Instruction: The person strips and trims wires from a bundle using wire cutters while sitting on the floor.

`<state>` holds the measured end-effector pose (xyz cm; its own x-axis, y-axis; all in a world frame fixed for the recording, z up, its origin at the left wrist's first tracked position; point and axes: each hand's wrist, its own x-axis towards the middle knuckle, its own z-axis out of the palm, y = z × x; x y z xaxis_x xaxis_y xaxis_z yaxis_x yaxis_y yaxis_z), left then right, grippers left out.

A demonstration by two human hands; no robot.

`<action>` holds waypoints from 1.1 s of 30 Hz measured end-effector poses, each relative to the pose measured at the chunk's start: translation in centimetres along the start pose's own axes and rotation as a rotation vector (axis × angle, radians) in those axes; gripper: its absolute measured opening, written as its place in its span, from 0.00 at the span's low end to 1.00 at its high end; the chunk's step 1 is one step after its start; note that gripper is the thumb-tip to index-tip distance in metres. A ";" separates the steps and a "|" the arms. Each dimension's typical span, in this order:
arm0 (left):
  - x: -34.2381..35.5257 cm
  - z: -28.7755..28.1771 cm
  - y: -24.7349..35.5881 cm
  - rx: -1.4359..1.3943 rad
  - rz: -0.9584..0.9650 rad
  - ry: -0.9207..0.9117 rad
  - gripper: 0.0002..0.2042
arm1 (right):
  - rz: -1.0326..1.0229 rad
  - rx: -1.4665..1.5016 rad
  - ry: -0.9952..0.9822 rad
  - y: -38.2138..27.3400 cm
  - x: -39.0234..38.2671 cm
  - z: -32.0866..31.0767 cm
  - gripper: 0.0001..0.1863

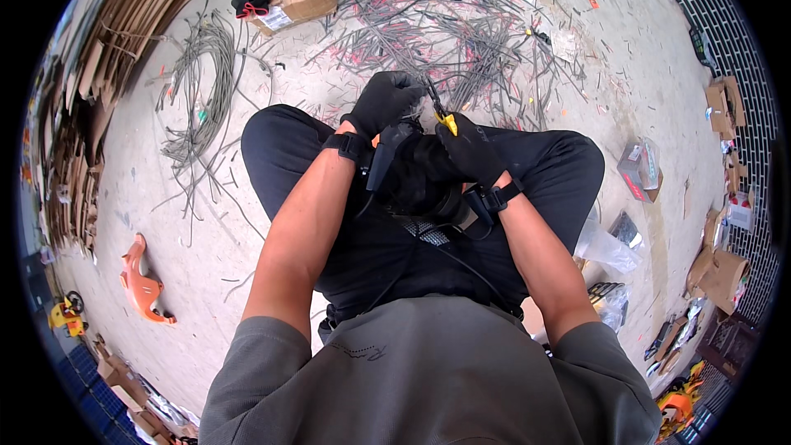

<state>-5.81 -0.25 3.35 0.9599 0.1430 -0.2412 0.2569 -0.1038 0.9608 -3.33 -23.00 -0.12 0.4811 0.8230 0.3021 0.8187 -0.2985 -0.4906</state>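
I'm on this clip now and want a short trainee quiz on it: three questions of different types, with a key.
1. Which hand holds the yellow-handled tool?
2. True or false: the grey cable coil lies farther left than the cardboard box.
3. Fill in the side: the main heap of cable scraps lies to the ____ of the cardboard box.

Key:
1. The right hand.
2. True.
3. Right.
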 end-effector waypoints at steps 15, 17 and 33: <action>-0.2 0.1 0.2 0.026 -0.018 -0.002 0.11 | 0.142 0.141 0.047 0.2 -0.2 1.4 0.12; -0.1 0.2 0.2 0.031 -0.006 0.000 0.12 | 0.198 0.191 0.064 0.5 -0.5 1.8 0.12; -0.4 -0.2 0.6 -0.019 -0.008 -0.048 0.08 | -0.017 -0.039 0.029 -0.5 0.3 -0.1 0.09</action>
<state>-6.11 -0.19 4.01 0.9624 0.0958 -0.2543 0.2624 -0.0840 0.9613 -3.58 -22.63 0.30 0.4756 0.8139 0.3337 0.8380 -0.3038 -0.4532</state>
